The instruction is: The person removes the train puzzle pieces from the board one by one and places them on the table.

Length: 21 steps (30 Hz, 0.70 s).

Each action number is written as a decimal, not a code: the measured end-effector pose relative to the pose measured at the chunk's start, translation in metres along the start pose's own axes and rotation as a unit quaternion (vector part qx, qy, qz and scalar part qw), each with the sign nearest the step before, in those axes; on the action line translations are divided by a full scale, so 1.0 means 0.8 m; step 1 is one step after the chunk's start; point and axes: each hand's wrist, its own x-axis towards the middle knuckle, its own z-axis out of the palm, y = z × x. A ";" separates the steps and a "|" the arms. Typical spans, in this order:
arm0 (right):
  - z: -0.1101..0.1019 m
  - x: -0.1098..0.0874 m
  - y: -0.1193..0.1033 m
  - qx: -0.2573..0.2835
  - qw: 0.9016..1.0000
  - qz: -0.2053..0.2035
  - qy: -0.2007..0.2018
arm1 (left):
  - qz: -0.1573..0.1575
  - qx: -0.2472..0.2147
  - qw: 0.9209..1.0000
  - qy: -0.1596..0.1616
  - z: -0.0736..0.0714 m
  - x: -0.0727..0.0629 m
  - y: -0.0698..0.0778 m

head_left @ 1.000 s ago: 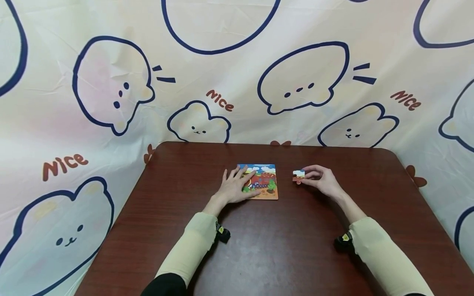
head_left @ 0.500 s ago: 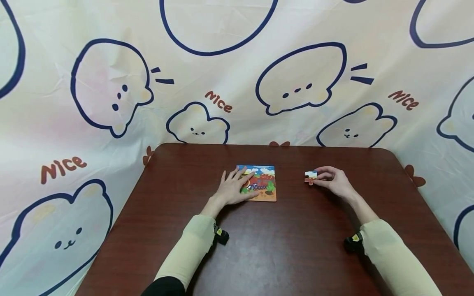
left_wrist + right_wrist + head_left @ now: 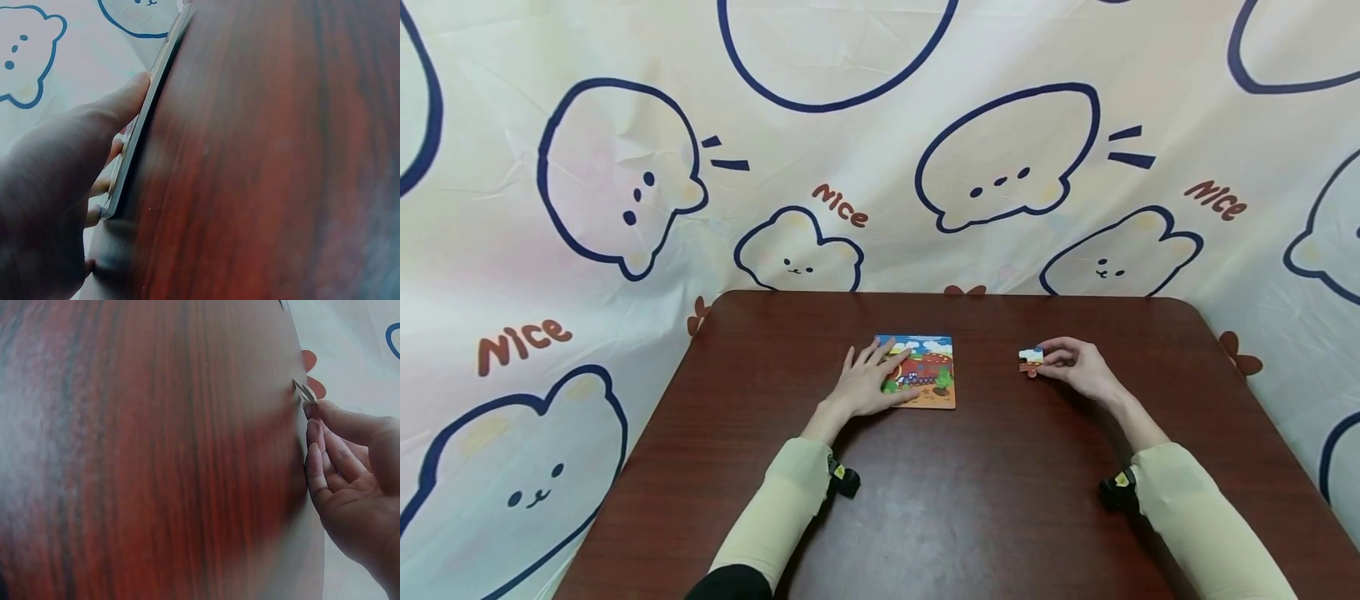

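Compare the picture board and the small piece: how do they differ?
The picture board is larger than the small piece. The board lies flat on the table under the left hand; the small piece is pinched in the right hand. The board's outline is rectangular, while the small piece has a jutting tab. Both bear blue and white printing.

The puzzle piece (image 3: 1031,358) pinched in the right hand (image 3: 1078,371) has blue and white in its upper part and reddish brown below. Under the left hand (image 3: 867,387), the picture board (image 3: 934,371) is printed with blue sky, white clouds, red shapes, green bushes and orange ground. Beneath both hands, the table (image 3: 925,517) is dark reddish brown, with streaks of wood grain. Beyond them, the pale cloth (image 3: 880,150) carries navy animal outlines and reddish-brown words "Nice".
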 end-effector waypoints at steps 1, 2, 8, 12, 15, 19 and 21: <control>0.000 0.000 0.000 -0.005 1.000 0.000 -0.001 | 0.000 0.001 1.000 0.000 0.000 0.000 0.000; 0.001 0.001 0.000 -0.008 1.000 0.001 0.000 | 0.000 0.003 1.000 0.000 0.000 0.000 0.000; 0.000 0.003 0.001 -0.010 1.000 -0.005 0.003 | -0.001 0.002 1.000 0.001 0.002 0.002 -0.001; 0.000 0.003 0.002 -0.018 1.000 -0.018 0.009 | 0.001 -0.001 1.000 0.000 0.002 0.001 0.000; 0.001 0.005 0.003 -0.041 0.999 -0.031 0.016 | 0.001 -0.003 1.000 0.000 0.002 0.001 0.000; 0.004 0.009 0.006 -0.110 0.992 -0.052 0.037 | 0.000 -0.001 1.000 0.000 0.003 0.002 -0.001; 0.007 0.011 0.006 -0.140 0.987 -0.062 0.050 | -0.001 0.000 1.000 0.000 0.003 0.002 -0.002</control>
